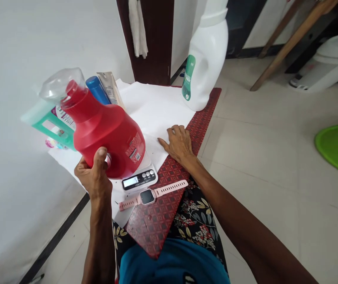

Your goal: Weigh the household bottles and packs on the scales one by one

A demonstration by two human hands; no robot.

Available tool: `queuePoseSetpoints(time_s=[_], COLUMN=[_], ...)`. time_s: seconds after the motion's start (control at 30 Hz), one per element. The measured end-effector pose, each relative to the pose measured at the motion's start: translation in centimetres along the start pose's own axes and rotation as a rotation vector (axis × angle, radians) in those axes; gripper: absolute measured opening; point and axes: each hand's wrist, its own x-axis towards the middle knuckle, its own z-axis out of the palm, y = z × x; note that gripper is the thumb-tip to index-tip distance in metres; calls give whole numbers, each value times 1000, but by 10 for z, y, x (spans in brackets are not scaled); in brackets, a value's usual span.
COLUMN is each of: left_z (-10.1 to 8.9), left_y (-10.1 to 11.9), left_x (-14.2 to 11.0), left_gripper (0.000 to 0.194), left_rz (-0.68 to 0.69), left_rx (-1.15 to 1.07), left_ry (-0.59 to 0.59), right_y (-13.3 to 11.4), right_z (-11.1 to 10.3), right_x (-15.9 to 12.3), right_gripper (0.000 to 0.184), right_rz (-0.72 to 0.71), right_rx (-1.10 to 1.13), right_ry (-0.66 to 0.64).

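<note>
My left hand (94, 175) is closed round the handle of a red detergent bottle (106, 134) with a clear cap (62, 85). The bottle leans to the left over a white digital kitchen scale (140, 179); whether it touches the scale I cannot tell. Part of the scale's display shows a digit. My right hand (179, 144) lies on the white paper (154, 106) near the table's right edge, fingers loosely curved and thumb apart, holding nothing. In front of the scale a pink-strapped smartwatch (147, 196) is laid out flat.
A tall white bottle with a green label (208, 59) stands at the far right corner of the red patterned table (157, 221). Behind the red bottle are a green container (53, 126), a blue bottle (98, 90) and a beige tube (111, 86). A wall runs along the left.
</note>
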Motion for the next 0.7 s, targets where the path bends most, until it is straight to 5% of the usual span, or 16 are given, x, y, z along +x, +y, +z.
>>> queuePoseSetpoints(time_s=[0.13, 0.47, 0.7], left_z=[4, -23, -19], left_y=[-1, -1, 3], left_x=[-1, 15, 23], left_gripper=[57, 51, 56], left_rz=[44, 75, 116], left_rx=[63, 161, 182], left_ry=[-16, -319, -205], right_y=[-2, -6, -7], right_z=[-1, -12, -20], right_x=[-1, -2, -2], right_gripper=[45, 40, 41], right_rz=[18, 11, 30], right_rx=[-18, -17, 28], right_ry=[-19, -46, -25])
